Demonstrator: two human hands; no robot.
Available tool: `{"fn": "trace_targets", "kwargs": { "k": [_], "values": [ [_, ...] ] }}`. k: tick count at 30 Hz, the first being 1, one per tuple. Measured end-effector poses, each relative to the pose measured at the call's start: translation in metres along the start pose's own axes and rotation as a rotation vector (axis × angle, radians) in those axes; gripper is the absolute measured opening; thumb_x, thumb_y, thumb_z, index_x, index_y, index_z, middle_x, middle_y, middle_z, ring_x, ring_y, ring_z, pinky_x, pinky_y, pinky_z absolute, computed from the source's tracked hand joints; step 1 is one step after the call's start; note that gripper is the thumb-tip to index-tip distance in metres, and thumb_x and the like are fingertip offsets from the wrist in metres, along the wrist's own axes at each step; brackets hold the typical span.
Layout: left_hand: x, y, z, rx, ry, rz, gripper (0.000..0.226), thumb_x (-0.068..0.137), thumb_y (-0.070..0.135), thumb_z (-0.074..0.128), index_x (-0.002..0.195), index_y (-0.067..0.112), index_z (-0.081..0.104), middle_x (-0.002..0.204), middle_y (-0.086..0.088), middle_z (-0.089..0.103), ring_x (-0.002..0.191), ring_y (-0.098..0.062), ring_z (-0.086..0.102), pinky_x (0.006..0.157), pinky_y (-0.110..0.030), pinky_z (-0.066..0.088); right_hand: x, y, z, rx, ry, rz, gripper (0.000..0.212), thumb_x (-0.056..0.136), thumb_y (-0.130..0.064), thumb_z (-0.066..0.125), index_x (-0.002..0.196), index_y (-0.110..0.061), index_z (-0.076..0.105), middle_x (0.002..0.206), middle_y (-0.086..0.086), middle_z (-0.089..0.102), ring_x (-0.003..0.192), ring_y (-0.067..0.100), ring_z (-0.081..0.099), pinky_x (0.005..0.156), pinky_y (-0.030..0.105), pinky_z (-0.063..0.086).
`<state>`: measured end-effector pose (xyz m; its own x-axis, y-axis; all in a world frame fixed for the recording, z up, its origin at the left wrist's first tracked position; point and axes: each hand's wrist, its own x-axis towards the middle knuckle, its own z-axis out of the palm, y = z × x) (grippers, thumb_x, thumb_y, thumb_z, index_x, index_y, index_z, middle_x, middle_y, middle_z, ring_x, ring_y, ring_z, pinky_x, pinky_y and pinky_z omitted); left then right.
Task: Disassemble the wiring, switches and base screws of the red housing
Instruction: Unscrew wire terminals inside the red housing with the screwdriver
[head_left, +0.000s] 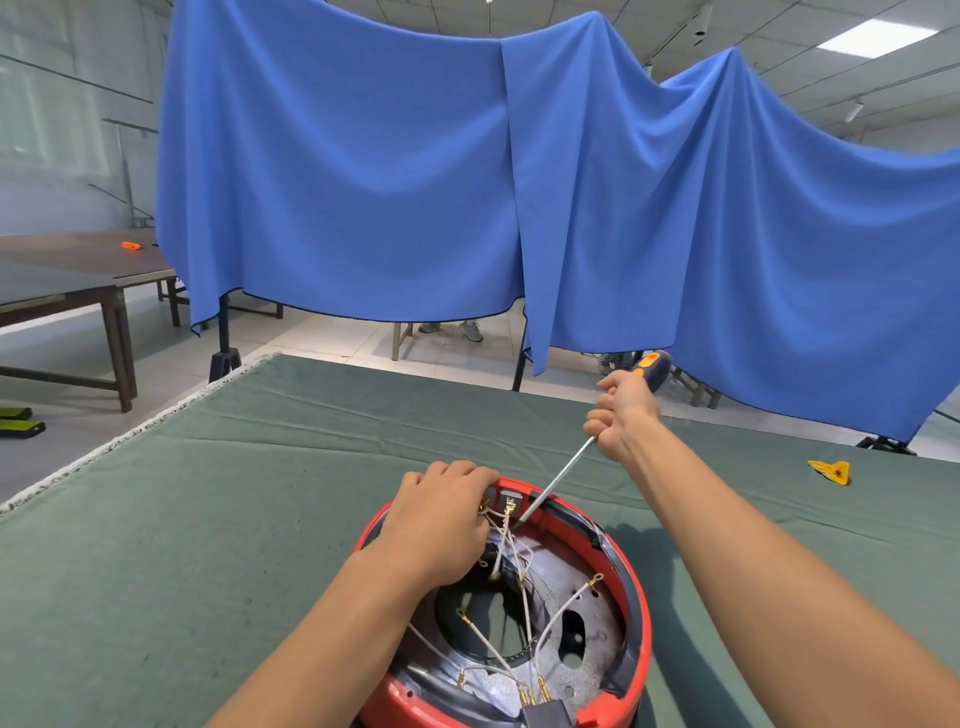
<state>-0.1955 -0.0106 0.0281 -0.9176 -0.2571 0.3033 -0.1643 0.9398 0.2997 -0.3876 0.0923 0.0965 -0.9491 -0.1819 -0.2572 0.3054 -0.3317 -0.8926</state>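
Red housing (641, 613) at near edge of green cloth-covered tabletop (260, 493), bottom cut off by frame. Inside: metal base plate (587, 618), loose white wires (558, 610) with brass terminals, dark connector block (545, 713) at near rim. Left hand (441, 525) on far rim, fingers curled over wires near switch (511, 500); exact grip hidden. Right hand (621, 415) fisted round screwdriver (561, 480), tip at switch. Yellow scrap (831, 472) toward right edge. Beyond: blue curtain (467, 182), wooden tables (78, 280) left.

Round red housing (641, 631) upturned on green cloth, white wires (558, 613) loose inside
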Motion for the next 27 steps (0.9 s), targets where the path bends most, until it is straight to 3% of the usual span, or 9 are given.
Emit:
{"fn": "trace_targets", "kwargs": {
  "k": [7,13,19,27],
  "values": [
    [-0.001,0.002,-0.003,0.0,0.003,-0.012,0.046,0.091,0.019,0.044,0.135,0.031,0.038,0.138,0.009,0.043,0.126,-0.017,0.037,0.102,-0.033,0.026,-0.02,-0.014,0.006,0.027,-0.078,-0.1,0.031,0.077,-0.004,0.045,0.062,-0.02,0.023,0.037,-0.007,0.018,0.03,0.01,0.01,0.035,0.012,0.012],
    [-0.004,0.006,-0.008,-0.05,0.012,-0.068,0.026,0.089,0.016,0.041,0.114,0.021,0.043,0.112,0.002,0.054,0.107,-0.021,0.045,0.091,-0.032,0.032,-0.048,-0.026,0.007,0.117,-0.127,-0.241,0.036,0.075,-0.006,0.048,0.055,-0.021,0.023,0.039,-0.006,0.019,0.032,0.011,0.01,0.038,0.013,0.012],
    [-0.003,0.008,-0.008,0.045,0.01,-0.11,0.032,0.091,0.021,0.041,0.124,0.021,0.044,0.127,0.002,0.05,0.12,-0.022,0.041,0.096,-0.036,0.032,-0.076,-0.017,0.011,0.218,-0.138,-0.36,0.037,0.076,-0.006,0.051,0.052,-0.019,0.025,0.038,-0.004,0.021,0.034,0.012,0.012,0.041,0.014,0.014],
    [-0.001,0.005,-0.008,0.102,-0.032,-0.131,0.035,0.089,0.018,0.046,0.122,0.027,0.054,0.124,0.004,0.055,0.119,-0.024,0.044,0.091,-0.038,0.036,-0.1,-0.005,0.011,0.268,-0.184,-0.512,0.042,0.077,-0.003,0.05,0.049,-0.019,0.023,0.038,-0.002,0.021,0.033,0.012,0.013,0.04,0.014,0.018]
  ]
}}
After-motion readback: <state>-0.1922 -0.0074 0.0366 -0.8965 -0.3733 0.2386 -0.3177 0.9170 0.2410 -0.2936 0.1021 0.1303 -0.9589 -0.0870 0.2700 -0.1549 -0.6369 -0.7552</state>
